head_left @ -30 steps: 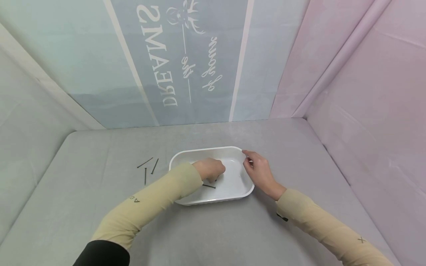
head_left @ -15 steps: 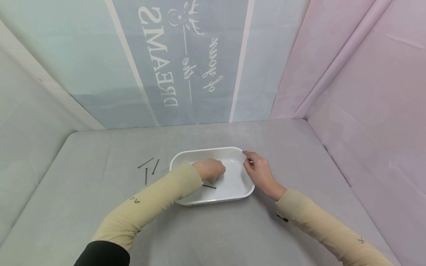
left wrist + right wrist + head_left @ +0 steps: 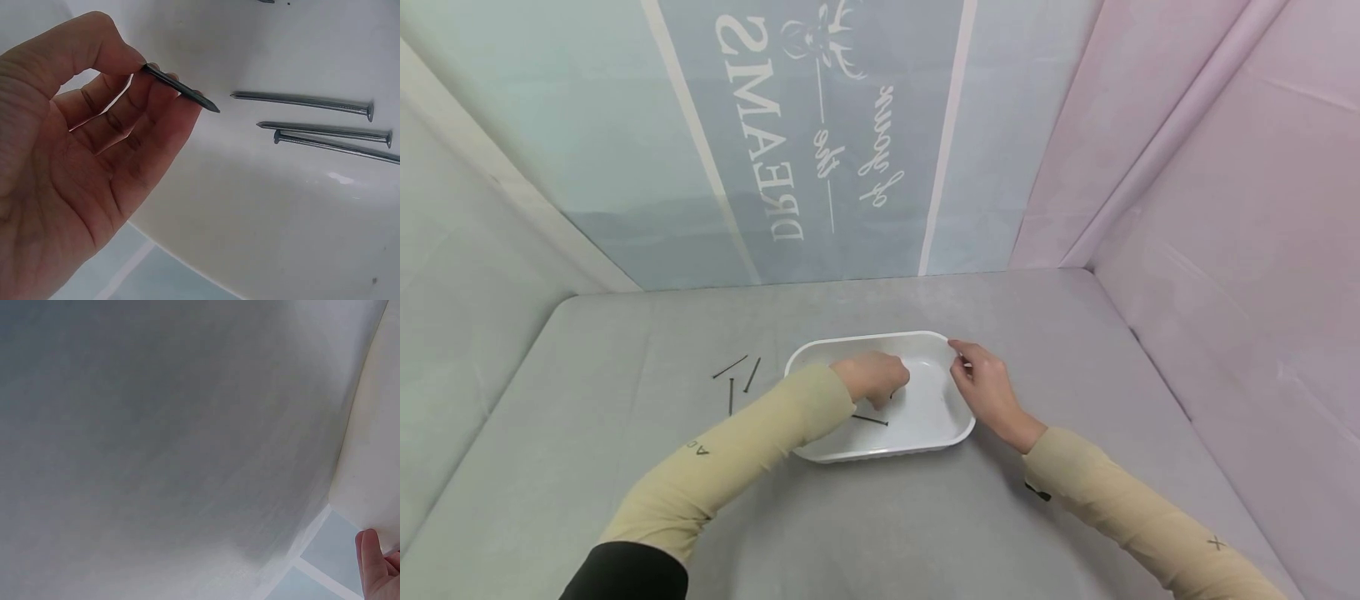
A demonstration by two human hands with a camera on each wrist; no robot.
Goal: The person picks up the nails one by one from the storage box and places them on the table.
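Note:
A white tray (image 3: 934, 410) with rounded corners stands in the middle of the table. My left hand (image 3: 874, 377) is inside it, and in the left wrist view thumb and fingertips pinch a dark nail (image 3: 187, 92), its point facing out. Several loose nails lie on the tray floor, among them a nail (image 3: 300, 100) beside the fingers; the head view shows a nail (image 3: 870, 421) below the hand. At the tray's right end, my right hand (image 3: 988, 387) grips the rim. Only some of its fingers (image 3: 373, 565) show in the right wrist view.
Left of the tray, three nails lie on the grey tabletop, with one nail (image 3: 731, 397) nearest the sleeve. A printed blue cloth (image 3: 850, 167) hangs behind the table (image 3: 880, 517). Pale side panels, including a pink panel (image 3: 1247, 250), stand left and right.
The left hand stays in the tray with only a slight shift of its fingers around the nail. My right hand and the tray keep their places; the whole view drifts very slightly.

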